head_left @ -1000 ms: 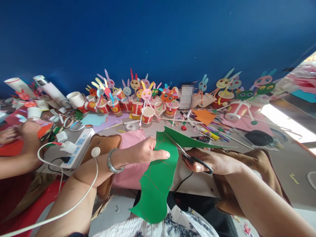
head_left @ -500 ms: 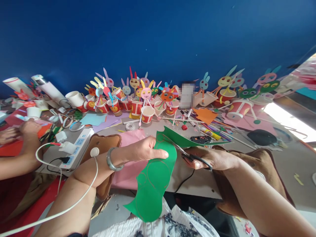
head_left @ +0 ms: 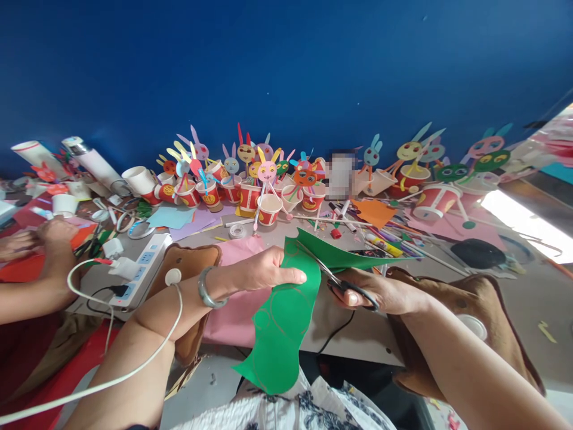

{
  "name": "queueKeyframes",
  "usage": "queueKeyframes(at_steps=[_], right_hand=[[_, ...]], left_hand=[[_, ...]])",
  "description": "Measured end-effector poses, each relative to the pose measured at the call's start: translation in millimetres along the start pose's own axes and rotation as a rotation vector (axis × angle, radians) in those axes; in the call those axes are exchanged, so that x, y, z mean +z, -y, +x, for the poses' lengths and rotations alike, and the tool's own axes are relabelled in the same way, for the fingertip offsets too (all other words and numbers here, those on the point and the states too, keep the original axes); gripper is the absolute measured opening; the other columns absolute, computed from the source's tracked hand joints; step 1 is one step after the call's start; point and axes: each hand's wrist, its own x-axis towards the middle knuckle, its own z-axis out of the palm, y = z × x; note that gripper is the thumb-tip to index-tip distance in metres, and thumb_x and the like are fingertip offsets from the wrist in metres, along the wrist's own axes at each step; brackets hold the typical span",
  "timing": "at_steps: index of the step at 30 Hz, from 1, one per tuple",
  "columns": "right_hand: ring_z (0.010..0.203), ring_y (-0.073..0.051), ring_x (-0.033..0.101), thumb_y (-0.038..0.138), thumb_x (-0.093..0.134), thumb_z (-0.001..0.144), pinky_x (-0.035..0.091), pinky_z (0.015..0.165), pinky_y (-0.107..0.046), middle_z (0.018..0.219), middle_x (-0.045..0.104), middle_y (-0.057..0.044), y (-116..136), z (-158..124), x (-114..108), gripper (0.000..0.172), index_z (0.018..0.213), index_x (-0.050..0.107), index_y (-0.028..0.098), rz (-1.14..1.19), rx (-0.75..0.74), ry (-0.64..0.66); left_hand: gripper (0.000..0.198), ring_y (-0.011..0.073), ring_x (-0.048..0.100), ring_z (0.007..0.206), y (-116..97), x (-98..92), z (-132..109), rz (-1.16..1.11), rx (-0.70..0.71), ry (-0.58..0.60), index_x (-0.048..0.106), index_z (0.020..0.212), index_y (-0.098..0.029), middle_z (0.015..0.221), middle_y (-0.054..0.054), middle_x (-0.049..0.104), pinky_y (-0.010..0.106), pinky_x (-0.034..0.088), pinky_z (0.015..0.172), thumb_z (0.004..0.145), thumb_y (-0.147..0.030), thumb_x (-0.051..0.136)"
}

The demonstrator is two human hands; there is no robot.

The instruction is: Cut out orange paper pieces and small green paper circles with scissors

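Centrally, the left hand (head_left: 259,273) pinches the curved green paper sheet (head_left: 282,322), hanging lengthwise off the grey surface (head_left: 358,334) edge, while the right hand (head_left: 380,292), its grip closed on black-handled scissors (head_left: 344,285), cuts from the sheet's right.

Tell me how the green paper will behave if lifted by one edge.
The green paper probably flops: its lower part already hangs off the table edge below the left hand. It looks thin and light, since the scissors cut it, so it likely tears easily.
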Motion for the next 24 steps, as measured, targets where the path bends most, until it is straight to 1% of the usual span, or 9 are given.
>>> queueKeyframes(at_steps=[3, 8, 11, 13, 16, 19, 21, 24], right_hand=[[0.062, -0.012, 0.037, 0.078, 0.045, 0.086, 0.031, 0.055, -0.026, 0.067, 0.046, 0.001, 2, 5, 5, 0.063, 0.075, 0.054, 0.016, 0.061, -0.006, -0.026], [0.06, -0.011, 0.035, 0.081, 0.045, 0.084, 0.029, 0.054, -0.025, 0.066, 0.043, 0.002, -2, 6, 9, 0.066, 0.073, 0.052, 0.016, 0.111, 0.028, -0.03], [0.058, -0.01, 0.033, 0.081, 0.042, 0.085, 0.026, 0.052, -0.025, 0.064, 0.04, 0.003, -9, 4, 10, 0.066, 0.068, 0.048, 0.017, 0.112, 0.064, -0.039], [0.056, -0.01, 0.033, 0.08, 0.042, 0.085, 0.026, 0.051, -0.025, 0.062, 0.039, 0.003, -12, 4, 10, 0.066, 0.065, 0.046, 0.017, 0.121, 0.079, -0.041], [0.056, -0.01, 0.033, 0.081, 0.042, 0.084, 0.026, 0.051, -0.025, 0.061, 0.039, 0.003, -13, 6, 13, 0.067, 0.063, 0.045, 0.018, 0.137, 0.091, -0.043], [0.057, -0.01, 0.034, 0.083, 0.042, 0.083, 0.027, 0.051, -0.025, 0.062, 0.041, 0.003, -10, 9, 17, 0.068, 0.065, 0.047, 0.018, 0.149, 0.092, -0.057], [0.056, -0.01, 0.034, 0.085, 0.041, 0.082, 0.027, 0.051, -0.025, 0.062, 0.042, 0.003, -6, 10, 21, 0.069, 0.065, 0.047, 0.018, 0.155, 0.102, -0.074], [0.056, -0.011, 0.035, 0.085, 0.037, 0.082, 0.028, 0.052, -0.025, 0.061, 0.043, 0.002, -1, 10, 26, 0.071, 0.064, 0.048, 0.017, 0.172, 0.142, -0.109]], left_hand=[[0.051, 0.0099, 0.022, 0.059, 1, 0.3, 3, 0.029, -0.006, -0.026, 0.03, 0.067, -0.022, 0.063, -0.005, 0.025, 0.026, 0.022, 0.051, 0.075, -0.054, 0.068], [0.05, 0.0087, 0.023, 0.059, 4, 1.2, 6, 0.052, -0.005, 0.015, 0.031, 0.068, -0.022, 0.066, -0.006, 0.027, 0.025, 0.022, 0.053, 0.076, -0.057, 0.065], [0.05, 0.0082, 0.022, 0.059, 2, 1.7, 5, 0.065, -0.03, -0.046, 0.031, 0.069, -0.021, 0.065, -0.007, 0.026, 0.025, 0.023, 0.053, 0.074, -0.057, 0.066], [0.049, 0.008, 0.022, 0.058, 1, 2.0, 5, 0.048, -0.03, -0.061, 0.03, 0.068, -0.021, 0.064, -0.008, 0.026, 0.025, 0.023, 0.053, 0.075, -0.054, 0.067], [0.048, 0.0077, 0.022, 0.057, 0, 3.1, 7, 0.005, -0.011, -0.036, 0.03, 0.066, -0.022, 0.062, -0.008, 0.026, 0.025, 0.022, 0.052, 0.077, -0.051, 0.065], [0.048, 0.0074, 0.022, 0.056, 0, 6.1, 8, 0.01, -0.017, -0.047, 0.03, 0.065, -0.022, 0.061, -0.007, 0.027, 0.025, 0.021, 0.051, 0.075, -0.05, 0.068], [0.05, 0.0073, 0.023, 0.056, -1, 8.5, 8, -0.014, 0.002, -0.036, 0.03, 0.064, -0.021, 0.059, -0.007, 0.028, 0.025, 0.02, 0.05, 0.073, -0.053, 0.068], [0.056, 0.0068, 0.022, 0.056, -2, 10.0, 7, -0.089, 0.077, 0.035, 0.028, 0.061, -0.021, 0.058, -0.007, 0.027, 0.025, 0.019, 0.049, 0.074, -0.062, 0.064]])
